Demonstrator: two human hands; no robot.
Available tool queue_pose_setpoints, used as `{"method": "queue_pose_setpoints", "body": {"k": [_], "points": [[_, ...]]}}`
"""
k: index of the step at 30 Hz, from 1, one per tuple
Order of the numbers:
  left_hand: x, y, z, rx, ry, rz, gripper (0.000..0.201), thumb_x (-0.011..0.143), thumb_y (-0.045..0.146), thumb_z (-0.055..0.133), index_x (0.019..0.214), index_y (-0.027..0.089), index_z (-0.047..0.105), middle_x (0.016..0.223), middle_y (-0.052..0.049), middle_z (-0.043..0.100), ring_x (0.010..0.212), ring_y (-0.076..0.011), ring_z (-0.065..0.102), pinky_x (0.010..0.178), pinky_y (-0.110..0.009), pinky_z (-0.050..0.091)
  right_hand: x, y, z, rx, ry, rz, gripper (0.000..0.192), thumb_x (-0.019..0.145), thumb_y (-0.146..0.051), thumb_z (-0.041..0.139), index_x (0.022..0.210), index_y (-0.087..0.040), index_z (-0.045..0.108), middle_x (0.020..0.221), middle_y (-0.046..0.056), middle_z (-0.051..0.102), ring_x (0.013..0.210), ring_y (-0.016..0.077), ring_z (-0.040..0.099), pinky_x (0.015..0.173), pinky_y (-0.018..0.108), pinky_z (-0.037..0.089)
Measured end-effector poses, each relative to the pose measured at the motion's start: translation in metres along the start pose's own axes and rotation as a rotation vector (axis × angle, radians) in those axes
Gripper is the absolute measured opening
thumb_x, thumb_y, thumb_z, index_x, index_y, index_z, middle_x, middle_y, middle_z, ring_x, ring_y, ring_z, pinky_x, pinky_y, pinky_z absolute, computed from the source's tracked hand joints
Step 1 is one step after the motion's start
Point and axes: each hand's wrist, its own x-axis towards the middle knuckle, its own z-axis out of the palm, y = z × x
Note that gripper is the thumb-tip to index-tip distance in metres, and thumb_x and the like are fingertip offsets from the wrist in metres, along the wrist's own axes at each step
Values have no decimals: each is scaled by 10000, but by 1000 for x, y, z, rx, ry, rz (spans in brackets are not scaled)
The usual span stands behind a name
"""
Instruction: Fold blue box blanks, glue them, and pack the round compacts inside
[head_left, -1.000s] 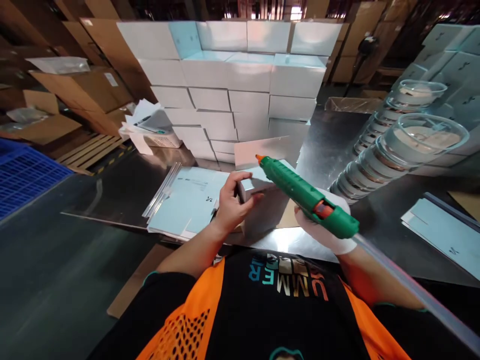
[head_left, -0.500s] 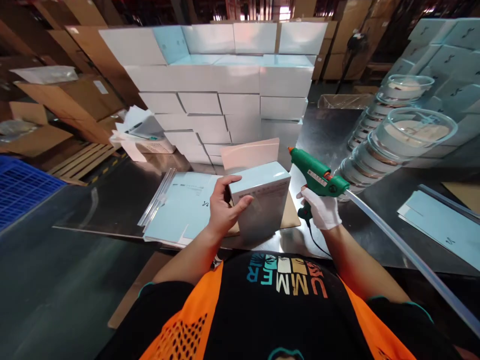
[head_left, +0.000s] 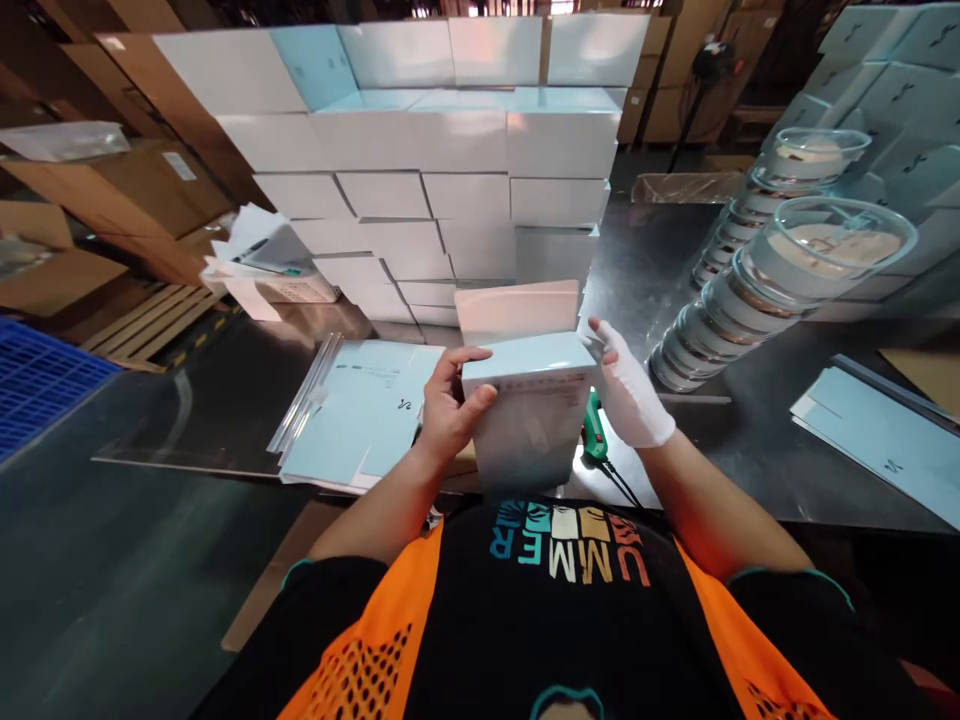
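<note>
I have the box (head_left: 529, 425) clamped in the left hand (head_left: 452, 405); to its right, the gloved right hand (head_left: 634, 395) stands unclosed.

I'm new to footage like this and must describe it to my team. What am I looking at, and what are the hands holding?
There is no machine here: a person works with their own two hands. The single picture comes from a camera on their head, looking forward and down.

The uncovered left hand grips a pale-blue rectangular box. The white-gloved right hand is open by the box's right side; contact is hard to tell. Beside the box is a green plastic glue gun, partly hidden.

On the dark metal table, flat pale-blue sheets lie to the left, stacked clear round containers stand to the right, and stacked white boxes rise behind.
</note>
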Motion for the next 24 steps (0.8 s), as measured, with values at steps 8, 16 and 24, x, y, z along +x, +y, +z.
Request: {"method": "queue_pose_setpoints", "body": {"k": [8,16,24], "points": [[5,-15,8,-27,13,232,572,873,682,902,1217,313,632,1275,-72,757,1220,-267,772,1054,-440,602,-3,-11,-3,0,-209,-318,746,786,-742,950,1304,-257,720,1636,190,648,1565,376,590,1294,590,485],[21,-2,-17,95,-212,315,306,982,601,816,991,296,819,1132,-74,821,1194,-296,793,1091,-541,625,-26,-8,0,-123,-162,-544,231,1099,-441,710,1276,-333,811,1555,127,736,1473,298,679,1254,597,537],[67,74,-29,528,-728,158,712,522,594,1097,1152,354,870,1123,-71,851,1072,-417,787,1089,-682,599,3,-46,-9,-486,-377,-770,763,1052,-638,707,1694,-260,542,1802,149,487,1635,308,531,1324,504,488]]}}
